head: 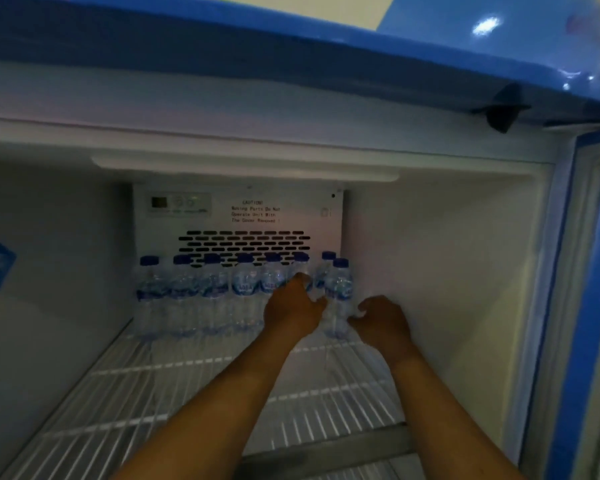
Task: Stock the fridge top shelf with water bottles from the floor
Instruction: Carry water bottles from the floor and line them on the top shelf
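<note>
A row of bottles [222,292] stood upright at the back of the wire shelf [187,393]. The left hand [293,308] gripped one bottle [302,268] in the row; the right hand [381,320], fingers loosely curled, touched the front bottle [340,296] near the right wall.

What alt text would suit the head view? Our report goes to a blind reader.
Two bare hands reach to the back of a fridge's wire shelf: the left hand grips a water bottle at the right end of a back row of bottles, and the right hand steadies a front bottle just ahead of it.
</note>
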Demonstrator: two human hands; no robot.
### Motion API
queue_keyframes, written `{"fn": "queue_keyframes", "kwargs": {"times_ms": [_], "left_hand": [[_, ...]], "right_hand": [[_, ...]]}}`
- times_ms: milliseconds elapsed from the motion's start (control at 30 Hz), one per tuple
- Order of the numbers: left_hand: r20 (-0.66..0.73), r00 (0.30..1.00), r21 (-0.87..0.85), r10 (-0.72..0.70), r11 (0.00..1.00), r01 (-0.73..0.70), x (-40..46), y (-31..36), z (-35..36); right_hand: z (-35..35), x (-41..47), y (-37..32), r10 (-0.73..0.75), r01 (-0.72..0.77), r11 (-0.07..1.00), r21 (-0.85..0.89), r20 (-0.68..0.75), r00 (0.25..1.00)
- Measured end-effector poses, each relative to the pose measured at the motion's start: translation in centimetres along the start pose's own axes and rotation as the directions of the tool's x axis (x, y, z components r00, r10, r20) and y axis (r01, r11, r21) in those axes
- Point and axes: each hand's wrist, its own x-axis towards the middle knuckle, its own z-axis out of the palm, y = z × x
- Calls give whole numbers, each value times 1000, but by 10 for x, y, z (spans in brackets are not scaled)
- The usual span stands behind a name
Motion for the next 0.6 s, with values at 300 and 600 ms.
{"fn": "queue_keyframes", "kwargs": {"times_ms": [300, 600], "left_hand": [[-80, 990, 430, 113, 900, -68, -139, -38, -87], [-212, 959, 358, 186, 928, -100, -356, -121, -154]], "right_hand": [[11, -144, -35, -313, 305, 949, -86, -396, 863], [67, -364, -64, -356, 436, 897, 77, -462, 813]]}}
